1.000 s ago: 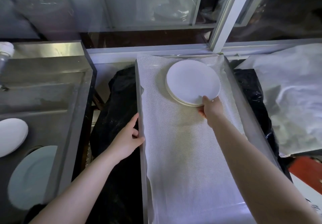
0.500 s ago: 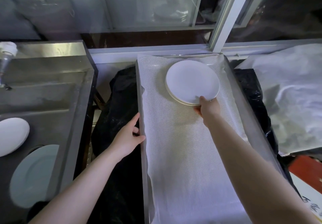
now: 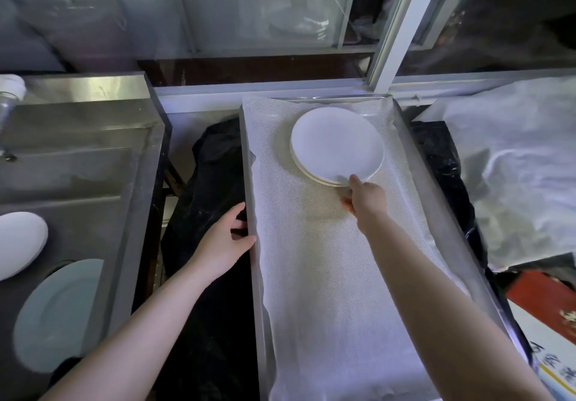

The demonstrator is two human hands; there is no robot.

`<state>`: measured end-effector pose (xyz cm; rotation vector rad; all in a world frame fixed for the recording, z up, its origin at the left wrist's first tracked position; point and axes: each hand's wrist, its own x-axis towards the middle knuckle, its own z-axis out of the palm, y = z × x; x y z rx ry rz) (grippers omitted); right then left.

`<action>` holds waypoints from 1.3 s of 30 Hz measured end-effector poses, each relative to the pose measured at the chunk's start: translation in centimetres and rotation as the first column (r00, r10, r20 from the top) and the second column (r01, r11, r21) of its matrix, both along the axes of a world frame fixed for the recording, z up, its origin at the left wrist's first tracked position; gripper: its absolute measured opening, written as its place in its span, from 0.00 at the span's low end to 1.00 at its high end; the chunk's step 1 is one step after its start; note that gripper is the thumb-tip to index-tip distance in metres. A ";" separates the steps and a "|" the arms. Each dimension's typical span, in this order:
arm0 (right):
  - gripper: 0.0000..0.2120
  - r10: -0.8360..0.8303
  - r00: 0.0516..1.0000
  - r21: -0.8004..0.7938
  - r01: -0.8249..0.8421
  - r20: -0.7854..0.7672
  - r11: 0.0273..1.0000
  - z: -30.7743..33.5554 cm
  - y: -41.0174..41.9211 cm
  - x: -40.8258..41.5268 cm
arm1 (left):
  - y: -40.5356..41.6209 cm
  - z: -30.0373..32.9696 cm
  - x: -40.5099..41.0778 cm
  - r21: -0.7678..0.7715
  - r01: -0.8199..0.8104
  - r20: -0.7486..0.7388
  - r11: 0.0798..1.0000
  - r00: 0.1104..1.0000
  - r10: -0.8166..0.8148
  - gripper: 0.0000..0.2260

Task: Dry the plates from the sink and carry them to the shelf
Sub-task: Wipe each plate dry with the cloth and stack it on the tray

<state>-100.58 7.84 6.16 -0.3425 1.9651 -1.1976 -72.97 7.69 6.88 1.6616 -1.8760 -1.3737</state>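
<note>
Presently: right hand [image 3: 363,196], fingers curled at the near rim of the stack of white plates [image 3: 336,145], thumb on the top plate. Left hand [image 3: 223,243], fingers relaxed, thumb resting on the left wall of the shelf tray [image 3: 249,182]. White mesh liner [image 3: 311,276] under the stack. Left of the tray: steel sink [image 3: 78,166] with two plates [image 3: 53,313].

Head view. Long grey metal tray shelf [image 3: 414,163] runs down frame centre, lined with white mesh cloth [image 3: 318,276]. Stack of round white plates [image 3: 335,141] sits at its upper end. Right hand [image 3: 363,198] pinches the stack's near rim, thumb on top. Left hand [image 3: 226,241] rests on the tray's left edge, thumb over the rim. Stainless steel sink [image 3: 81,157] at left holds a white plate [image 3: 18,241] and a pale blue plate [image 3: 56,313], lower left.
</note>
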 end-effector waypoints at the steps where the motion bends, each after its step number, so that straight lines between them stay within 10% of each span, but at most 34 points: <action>1: 0.13 -0.018 1.000 -0.019 0.018 0.001 1.000 0.0 0.5 0.5 | 0.0 0.0 0.1 -0.012 -0.009 -0.004 1.000 1.000 0.009 0.31; 17: 0.06 0.512 0.844 -0.136 -0.532 -0.159 0.836 4.3 5.7 16.5 | 2.3 2.7 10.9 -0.126 -0.024 -0.094 0.992 0.995 0.012 0.20; 39: 0.08 0.862 0.426 0.065 -0.886 -0.274 0.459 2.1 5.9 62.4 | 12.5 4.4 61.5 -0.146 -0.431 -0.085 0.891 0.902 0.422 0.15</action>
